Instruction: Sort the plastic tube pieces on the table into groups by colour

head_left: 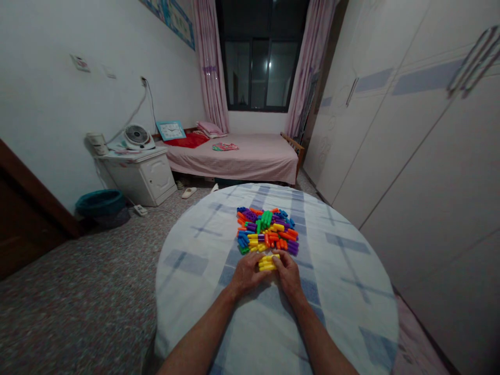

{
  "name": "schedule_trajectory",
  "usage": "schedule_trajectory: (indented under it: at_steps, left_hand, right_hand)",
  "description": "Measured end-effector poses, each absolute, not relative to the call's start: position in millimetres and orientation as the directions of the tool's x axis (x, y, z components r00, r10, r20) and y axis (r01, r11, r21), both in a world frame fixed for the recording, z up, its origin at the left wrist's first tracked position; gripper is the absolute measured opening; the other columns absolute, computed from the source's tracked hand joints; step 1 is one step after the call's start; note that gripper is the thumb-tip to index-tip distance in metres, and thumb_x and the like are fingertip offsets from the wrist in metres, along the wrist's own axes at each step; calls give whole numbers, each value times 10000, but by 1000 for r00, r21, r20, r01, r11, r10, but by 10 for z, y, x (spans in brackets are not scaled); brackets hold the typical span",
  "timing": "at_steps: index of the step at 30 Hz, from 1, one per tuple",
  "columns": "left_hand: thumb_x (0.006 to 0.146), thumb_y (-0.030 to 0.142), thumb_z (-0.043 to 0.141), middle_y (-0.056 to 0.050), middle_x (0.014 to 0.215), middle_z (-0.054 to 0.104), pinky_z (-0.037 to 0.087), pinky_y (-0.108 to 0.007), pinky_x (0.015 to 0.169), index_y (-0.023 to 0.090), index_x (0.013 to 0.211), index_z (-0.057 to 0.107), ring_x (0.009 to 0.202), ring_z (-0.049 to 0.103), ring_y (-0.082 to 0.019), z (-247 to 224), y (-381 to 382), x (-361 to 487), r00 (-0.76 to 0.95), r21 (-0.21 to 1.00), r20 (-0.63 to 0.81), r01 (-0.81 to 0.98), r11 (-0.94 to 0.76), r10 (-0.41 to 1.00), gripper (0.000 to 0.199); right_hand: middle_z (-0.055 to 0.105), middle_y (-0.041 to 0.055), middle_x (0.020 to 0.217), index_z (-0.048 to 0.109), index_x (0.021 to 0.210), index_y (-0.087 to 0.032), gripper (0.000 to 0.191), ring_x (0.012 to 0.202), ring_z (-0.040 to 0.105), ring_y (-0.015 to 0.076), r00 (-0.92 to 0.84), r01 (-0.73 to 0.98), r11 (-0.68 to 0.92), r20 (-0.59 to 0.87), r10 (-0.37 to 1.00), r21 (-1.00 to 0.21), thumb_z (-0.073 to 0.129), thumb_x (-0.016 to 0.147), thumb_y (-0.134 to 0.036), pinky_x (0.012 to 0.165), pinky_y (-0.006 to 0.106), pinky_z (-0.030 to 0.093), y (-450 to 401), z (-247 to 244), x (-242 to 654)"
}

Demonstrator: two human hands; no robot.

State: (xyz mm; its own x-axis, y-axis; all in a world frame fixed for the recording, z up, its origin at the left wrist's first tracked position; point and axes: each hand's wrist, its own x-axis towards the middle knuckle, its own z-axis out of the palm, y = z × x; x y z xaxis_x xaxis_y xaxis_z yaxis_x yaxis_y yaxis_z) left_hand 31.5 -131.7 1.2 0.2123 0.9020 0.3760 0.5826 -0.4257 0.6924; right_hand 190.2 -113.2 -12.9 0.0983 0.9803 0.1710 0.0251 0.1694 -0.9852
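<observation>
Between my two hands, just on the near side of a pile of colourful plastic pieces (pixel 269 229), is a cluster of yellow pieces (pixel 267 263). My left hand (pixel 246 273) grips its left end, fingers curled. On the other end my right hand (pixel 288 272) is closed, with the thumb lying over the yellow pieces. Orange, purple, blue, green and yellow pieces make up the pile, several of them joined side by side, such as the green ones (pixel 266 219) on top.
The round table (pixel 344 265) has a white and blue checked cloth. Beyond it stands a bed (pixel 250 153). A cabinet (pixel 156 177) with a fan (pixel 136 135) and a bin (pixel 100 203) are at the left; wardrobes (pixel 390 146) line the right.
</observation>
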Motion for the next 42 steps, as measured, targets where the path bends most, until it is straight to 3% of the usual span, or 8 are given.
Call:
schedule_trajectory:
  at_steps: [6, 13, 16, 21, 27, 30, 34, 42]
  left_hand:
    - [747, 329, 624, -59, 960, 611, 479, -319, 790, 147, 1062, 587, 879, 589, -186, -62, -1234, 217, -49, 849, 321, 458, -265, 946, 366]
    - [731, 160, 558, -56, 1127, 567, 459, -329, 906, 202, 1160, 510, 1045, 547, -181, -29, -1271, 271, 42, 799, 420, 458, -391, 907, 434]
    - [755, 126, 500, -73, 1204, 534, 393, -372, 1007, 204, 1208, 490, 1149, 493, -193, -1, -1288, 263, 79, 745, 475, 494, -449, 876, 459]
    - [696, 359, 689, -89, 1327, 466, 359, -436, 1027, 249, 1202, 525, 1218, 427, -253, 32, -1332, 300, 348, 531, 466, 626, -572, 814, 543]
    - [751, 216, 610, -80, 1217, 524, 397, -382, 976, 196, 809, 624, 1122, 477, -230, 23, -1392, 391, 404, 351, 438, 745, -567, 803, 63]
    - [773, 147, 540, -70, 1131, 561, 435, -339, 915, 189, 790, 609, 1033, 512, -202, 93, -1414, 342, 429, 282, 383, 789, -546, 818, 83]
    - [760, 139, 534, -54, 1086, 573, 461, -325, 852, 204, 829, 605, 982, 515, -203, 281, -1375, 26, 389, 219, 335, 854, -473, 858, 119]
    - [845, 269, 482, -112, 1188, 554, 430, -372, 932, 179, 982, 629, 1077, 516, -246, 152, -1054, -969, -30, 156, 412, 987, -38, 910, 221]
  right_hand:
    - [597, -20, 718, 561, 972, -209, 394, 496, 554, 114, 415, 35, 21, 33, 909, -999, 568, 728, -518, 410, 221, 461, -1036, -99, 2336]
    - [661, 50, 950, 627, 1003, -196, 333, 785, 623, 175, -91, 171, 228, 215, 972, -959, 504, 808, -436, 670, 286, 517, -1289, 34, 1940]
    - [660, 53, 973, 663, 965, -200, 294, 887, 602, 181, -157, 331, 368, 333, 930, -869, 456, 836, -364, 799, 293, 471, -1306, 52, 1867]
    - [630, 47, 801, 645, 833, -181, 347, 718, 580, 160, 20, 371, 291, 321, 947, -882, 367, 867, -385, 662, 264, 459, -1226, 5, 1970]
    - [613, 33, 774, 633, 837, -166, 352, 600, 538, 124, 62, 295, 206, 234, 970, -933, 381, 862, -411, 577, 237, 436, -1206, -19, 1974]
    - [628, 39, 784, 644, 858, -164, 340, 595, 538, 126, 79, 293, 195, 227, 971, -936, 407, 843, -407, 568, 238, 430, -1200, -19, 1967]
    - [633, 41, 789, 638, 849, -164, 330, 589, 544, 126, 83, 288, 175, 206, 975, -942, 402, 835, -394, 557, 235, 423, -1185, -27, 1970]
    - [652, 47, 791, 656, 811, -163, 291, 616, 569, 140, 66, 335, 198, 233, 970, -921, 439, 796, -357, 588, 240, 424, -1191, 31, 1978]
